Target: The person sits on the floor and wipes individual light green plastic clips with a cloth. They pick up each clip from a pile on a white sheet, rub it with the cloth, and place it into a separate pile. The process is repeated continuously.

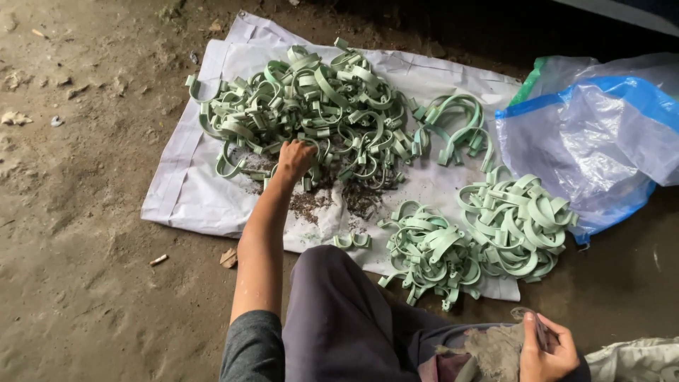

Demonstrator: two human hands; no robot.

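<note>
A big heap of pale green plastic clamps (pixel 311 113) lies on a white sheet (pixel 191 191). My left hand (pixel 296 159) reaches out to the near edge of that heap, with its fingers curled down onto a clamp there. My right hand (pixel 544 350) rests low at the right, by my knee, and is shut on a thin dark blade-like tool (pixel 537 329). Two tidier heaps of the same clamps (pixel 431 251) (pixel 520 223) lie on the near right of the sheet, and a small group (pixel 456 127) lies further back. One single clamp (pixel 352 241) sits by my knee.
Dark crumbs and shavings (pixel 332 201) are scattered on the sheet under the big heap. A clear and blue plastic bag (pixel 601 148) stands at the right. Bare dirt ground (pixel 85 212) with small stones surrounds the sheet. A whitish sack (pixel 636 357) lies at the bottom right.
</note>
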